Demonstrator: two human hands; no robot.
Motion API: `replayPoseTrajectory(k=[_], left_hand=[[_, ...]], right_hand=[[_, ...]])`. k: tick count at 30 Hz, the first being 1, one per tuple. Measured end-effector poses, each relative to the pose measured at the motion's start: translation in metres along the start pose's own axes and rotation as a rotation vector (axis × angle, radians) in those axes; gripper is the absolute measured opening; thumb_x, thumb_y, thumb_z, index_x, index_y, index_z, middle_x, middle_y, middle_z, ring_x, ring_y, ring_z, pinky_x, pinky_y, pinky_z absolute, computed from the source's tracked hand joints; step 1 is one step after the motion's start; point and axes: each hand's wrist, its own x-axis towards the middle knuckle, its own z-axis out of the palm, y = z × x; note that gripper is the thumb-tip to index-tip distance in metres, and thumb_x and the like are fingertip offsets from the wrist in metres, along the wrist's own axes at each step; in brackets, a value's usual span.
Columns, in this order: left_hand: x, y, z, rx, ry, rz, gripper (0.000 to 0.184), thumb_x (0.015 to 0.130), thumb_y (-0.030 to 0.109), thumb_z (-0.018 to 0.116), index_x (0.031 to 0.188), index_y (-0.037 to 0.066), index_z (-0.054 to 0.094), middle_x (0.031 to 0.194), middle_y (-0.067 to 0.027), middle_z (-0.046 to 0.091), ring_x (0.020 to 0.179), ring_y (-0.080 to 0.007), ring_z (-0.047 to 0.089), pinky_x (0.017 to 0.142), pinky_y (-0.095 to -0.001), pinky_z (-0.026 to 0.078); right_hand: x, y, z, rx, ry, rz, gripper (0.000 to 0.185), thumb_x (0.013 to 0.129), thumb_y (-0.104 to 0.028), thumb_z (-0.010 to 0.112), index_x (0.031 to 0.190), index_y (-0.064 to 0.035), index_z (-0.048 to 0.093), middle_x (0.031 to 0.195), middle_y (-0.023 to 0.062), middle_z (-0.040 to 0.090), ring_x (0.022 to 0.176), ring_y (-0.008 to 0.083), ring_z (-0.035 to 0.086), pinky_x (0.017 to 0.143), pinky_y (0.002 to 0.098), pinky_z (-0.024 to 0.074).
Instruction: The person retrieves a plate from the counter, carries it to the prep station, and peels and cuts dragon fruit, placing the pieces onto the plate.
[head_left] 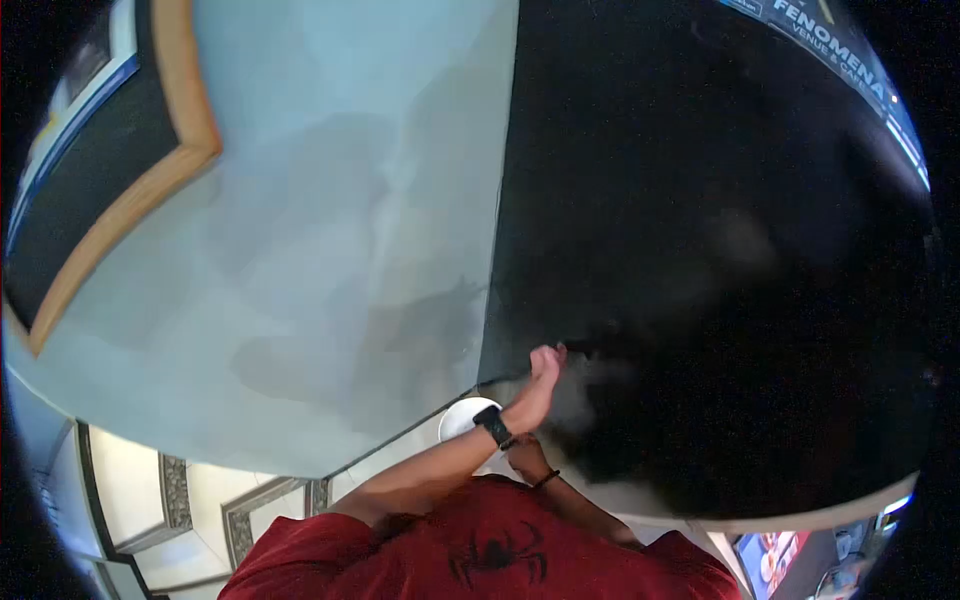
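My left hand (pixel 545 368), with a black watch on its wrist, reaches across to the dark part of the surface. Its fingers are closed round something thin and dark that blends into the black. Lower down, close to my chest, my right hand (pixel 524 458) wears a dark band and is partly covered by my left forearm. It grips the side of a round white container (pixel 457 420), whose inside is mostly hidden. The surface in front is pale grey-blue (pixel 330 250) on the left and black (pixel 690 250) on the right, split by a near-straight line.
Wooden trim (pixel 120 220) edges the pale area at the left. White panels with patterned grey borders (pixel 240 510) lie at the lower left. A sign with white lettering (pixel 830 45) is at the upper right, and a bright picture panel (pixel 770 562) at the lower right.
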Motion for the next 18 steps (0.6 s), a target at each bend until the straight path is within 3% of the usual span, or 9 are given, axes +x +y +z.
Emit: replayPoseTrajectory(k=[4, 8, 13, 14, 18], left_hand=[[0.026, -0.017, -0.006, 0.025, -0.071, -0.165, 0.046, 0.104, 0.052, 0.018, 0.119, 0.01, 0.031, 0.108, -0.0036, 0.037, 0.099, -0.015, 0.041, 0.096, -0.0313, 0.032], [0.07, -0.025, -0.006, -0.03, -0.274, -0.354, 0.047, 0.104, 0.051, 0.015, 0.121, 0.01, 0.031, 0.126, -0.0072, 0.041, 0.112, -0.0175, 0.043, 0.103, -0.0332, 0.03], [0.137, -0.035, 0.032, -0.065, -0.512, -0.301, 0.049, 0.102, 0.053, 0.025, 0.121, 0.008, 0.031, 0.124, -0.0094, 0.04, 0.125, -0.0221, 0.039, 0.107, -0.0311, 0.025], [0.152, -0.044, 0.036, -0.092, -0.575, -0.301, 0.049, 0.101, 0.052, 0.027, 0.122, 0.008, 0.032, 0.125, -0.0094, 0.04, 0.126, -0.0224, 0.038, 0.108, -0.0314, 0.024], [0.202, -0.076, 0.063, -0.091, -0.813, -0.289, 0.045, 0.101, 0.046, 0.03, 0.122, 0.007, 0.035, 0.124, -0.0103, 0.042, 0.126, -0.022, 0.039, 0.108, -0.0317, 0.025]], right_hand=[[0.07, -0.009, 0.006, 0.007, 0.422, 0.012, 0.039, 0.087, -0.036, 0.067, 0.086, 0.0022, 0.069, 0.069, 0.0061, 0.064, 0.061, 0.0195, 0.055, 0.061, 0.0318, 0.0467], [0.134, -0.005, 0.005, -0.006, 0.859, 0.049, 0.04, 0.087, -0.037, 0.067, 0.088, 0.0029, 0.07, 0.069, 0.0076, 0.064, 0.062, 0.02, 0.056, 0.061, 0.0309, 0.0467], [0.186, -0.024, -0.036, -0.077, 1.395, 0.095, 0.041, 0.087, -0.037, 0.068, 0.091, 0.0038, 0.071, 0.069, 0.0094, 0.065, 0.064, 0.0207, 0.058, 0.06, 0.0299, 0.0468], [0.2, -0.019, -0.047, -0.077, 1.412, 0.106, 0.041, 0.087, -0.037, 0.068, 0.091, 0.0038, 0.071, 0.069, 0.0094, 0.065, 0.064, 0.0207, 0.058, 0.06, 0.0299, 0.0468], [0.232, 0.013, -0.127, 0.014, 0.552, 0.418, 0.046, 0.087, -0.038, 0.067, 0.099, 0.007, 0.068, 0.069, 0.0105, 0.063, 0.062, 0.0212, 0.056, 0.059, 0.0313, 0.0462]])
